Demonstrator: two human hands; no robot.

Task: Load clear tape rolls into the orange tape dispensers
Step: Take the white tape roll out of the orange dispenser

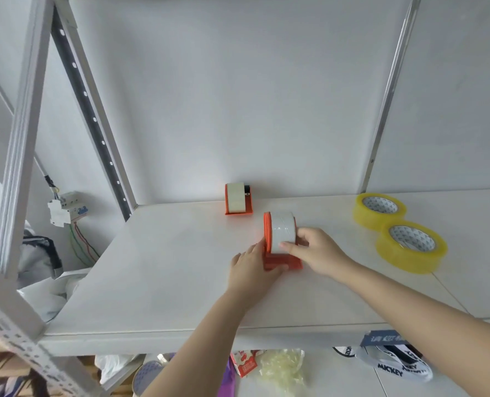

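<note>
An orange tape dispenser (267,233) stands upright at the middle of the white shelf (163,270), with a clear tape roll (283,229) sitting in it. My left hand (252,267) grips the dispenser's near left side and base. My right hand (318,250) holds the roll from the right, fingertips on its near face. A second orange dispenser (238,199) with a roll in it stands against the back wall. Two loose yellowish clear tape rolls (379,209) (411,246) lie flat at the right.
Metal shelf uprights (17,144) rise at the left and a thin rail (389,90) at the back right. A circuit breaker with wires (66,207) hangs left of the shelf. Bags and packets (283,368) lie below the front edge.
</note>
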